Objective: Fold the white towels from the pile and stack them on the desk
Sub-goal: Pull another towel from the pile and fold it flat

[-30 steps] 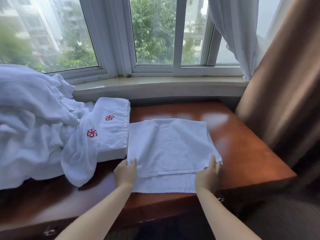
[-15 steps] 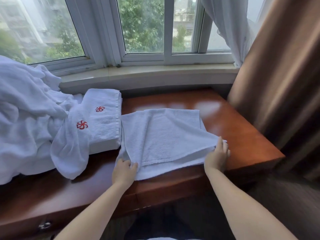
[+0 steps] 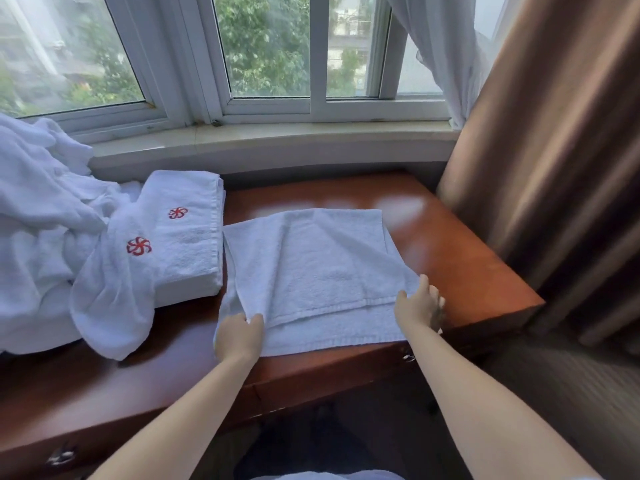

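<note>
A half-folded white towel [image 3: 318, 268] lies flat on the red-brown desk [image 3: 460, 258], its upper layer ending short of the near edge. My left hand [image 3: 239, 336] pinches the towel's near left corner. My right hand [image 3: 420, 304] grips the near right corner of the upper layer. Left of it sits a stack of folded white towels [image 3: 188, 237] with a red pinwheel emblem. A loose pile of white towels [image 3: 38, 216] fills the far left, one towel with a red emblem draping over the stack.
A window sill [image 3: 263, 138] runs behind the desk. A brown curtain [image 3: 547, 168] hangs at the right, close to the desk's right edge, with a white sheer curtain [image 3: 440, 46] beside it. A drawer handle [image 3: 60, 457] shows at the lower left.
The towel's lifted right side has been laid back flat. My right hand moved slightly toward the middle with the corner, and my left hand keeps its hold on the left corner.
</note>
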A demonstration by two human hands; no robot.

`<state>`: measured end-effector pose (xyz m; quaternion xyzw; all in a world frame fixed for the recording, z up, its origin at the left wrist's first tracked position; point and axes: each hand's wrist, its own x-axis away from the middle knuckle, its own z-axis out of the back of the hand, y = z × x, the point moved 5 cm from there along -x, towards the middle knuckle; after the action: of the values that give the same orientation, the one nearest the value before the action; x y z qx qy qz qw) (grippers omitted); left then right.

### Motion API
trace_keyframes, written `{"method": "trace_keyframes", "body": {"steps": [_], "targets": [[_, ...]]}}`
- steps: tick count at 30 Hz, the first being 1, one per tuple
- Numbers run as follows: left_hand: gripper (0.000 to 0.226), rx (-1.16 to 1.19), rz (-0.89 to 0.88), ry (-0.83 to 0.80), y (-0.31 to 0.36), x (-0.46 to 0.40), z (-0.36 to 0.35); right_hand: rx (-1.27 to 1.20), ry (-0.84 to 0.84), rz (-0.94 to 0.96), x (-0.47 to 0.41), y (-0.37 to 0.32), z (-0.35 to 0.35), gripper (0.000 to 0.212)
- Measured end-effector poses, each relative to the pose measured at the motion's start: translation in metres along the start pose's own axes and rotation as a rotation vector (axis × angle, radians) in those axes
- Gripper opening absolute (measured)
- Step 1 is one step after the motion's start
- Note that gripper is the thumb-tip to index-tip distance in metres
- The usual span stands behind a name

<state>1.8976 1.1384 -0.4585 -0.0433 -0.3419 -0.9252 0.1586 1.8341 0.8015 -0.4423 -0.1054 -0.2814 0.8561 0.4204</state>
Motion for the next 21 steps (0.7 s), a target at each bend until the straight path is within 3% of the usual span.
{"method": "trace_keyframes", "body": {"steps": [5, 9, 13, 17, 21], "targets": [[0.031, -0.138, -0.010, 0.040, -0.002, -0.001, 0.003, -0.007, -0.119, -0.114, -0.018, -0.002, -0.008, 0.058], [0.044, -0.216, 0.033, 0.059, -0.006, -0.005, 0.005, 0.023, -0.144, -0.134, -0.027, -0.004, -0.009, 0.051], [0.042, -0.288, 0.045, 0.041, 0.003, -0.008, 0.006, 0.001, -0.057, -0.104, -0.035, -0.012, -0.007, 0.038], [0.040, -0.271, 0.023, 0.094, 0.011, -0.014, 0.016, -0.197, -0.048, -0.100, -0.037, -0.024, -0.008, 0.028], [0.031, -0.025, -0.113, 0.344, 0.028, -0.013, 0.044, -0.464, 0.168, 0.001, -0.024, -0.050, 0.018, 0.010]]}}
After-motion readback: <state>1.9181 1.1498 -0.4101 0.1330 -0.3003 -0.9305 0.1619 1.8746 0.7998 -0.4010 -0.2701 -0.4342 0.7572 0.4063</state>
